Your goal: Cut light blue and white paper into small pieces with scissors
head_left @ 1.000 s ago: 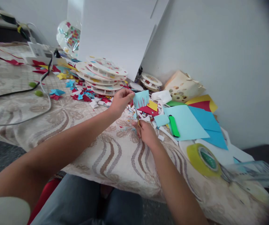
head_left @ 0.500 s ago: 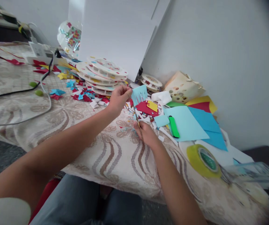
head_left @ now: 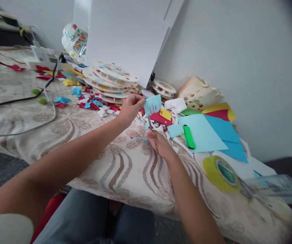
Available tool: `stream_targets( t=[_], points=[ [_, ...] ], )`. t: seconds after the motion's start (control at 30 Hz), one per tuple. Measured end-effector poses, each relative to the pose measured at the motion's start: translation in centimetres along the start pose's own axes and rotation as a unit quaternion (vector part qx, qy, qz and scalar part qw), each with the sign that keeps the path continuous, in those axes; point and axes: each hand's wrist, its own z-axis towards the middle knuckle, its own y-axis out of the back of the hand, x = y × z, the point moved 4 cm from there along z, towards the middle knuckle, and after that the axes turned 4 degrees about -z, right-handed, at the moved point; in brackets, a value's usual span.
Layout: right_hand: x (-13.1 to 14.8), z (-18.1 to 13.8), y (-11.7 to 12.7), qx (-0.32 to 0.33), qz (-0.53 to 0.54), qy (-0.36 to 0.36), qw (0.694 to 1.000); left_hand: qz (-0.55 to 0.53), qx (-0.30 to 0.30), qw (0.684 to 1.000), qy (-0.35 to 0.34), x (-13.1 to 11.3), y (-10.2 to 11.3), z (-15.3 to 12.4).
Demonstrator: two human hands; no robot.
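My left hand [head_left: 130, 108] pinched the fringed blue card [head_left: 153, 104] by its corner while my right hand [head_left: 161, 144] gripped the scissors [head_left: 153, 133]; each snip, I judged, wanted even, parallel spacing.

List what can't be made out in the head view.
Scissors: handles hidden in the right hand; blades too thin to tell open or shut.
Blue paper: left edge covered by the left hand.
Tape roll: label too small to read.
Clear object, lower right: blurred at the lens edge.
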Motion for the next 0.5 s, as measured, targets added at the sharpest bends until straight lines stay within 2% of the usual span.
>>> stream_targets(
  t=[0.5],
  points=[
    [0.0,0.0,0.0,-0.001,0.009,-0.018,1.000,-0.007,0.040,0.999,0.030,0.8,-1.0,-1.2]
  ],
)
